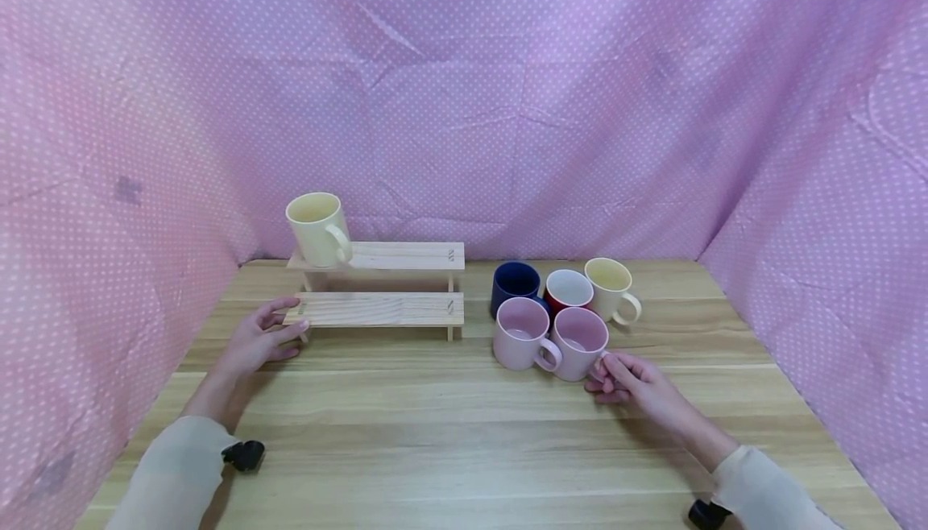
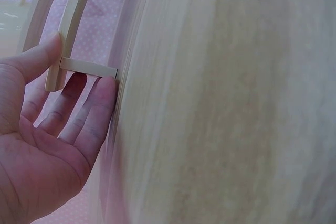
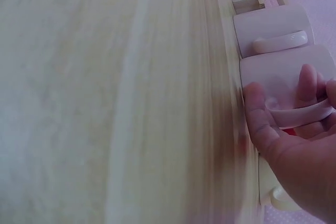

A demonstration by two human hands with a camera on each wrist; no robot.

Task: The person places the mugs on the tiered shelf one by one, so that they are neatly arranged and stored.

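R hand (image 1: 641, 389) prob. grips pink mug (image 1: 576, 353).

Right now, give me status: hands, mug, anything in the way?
Left hand holding rack at its left end. Right hand gripping right pink mug by handle. Left pink mug close alongside, red mug close behind.

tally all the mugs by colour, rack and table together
Pink mugs: 2
Yellow mugs: 2
Navy mug: 1
Red mug, white inside: 1
Total: 6
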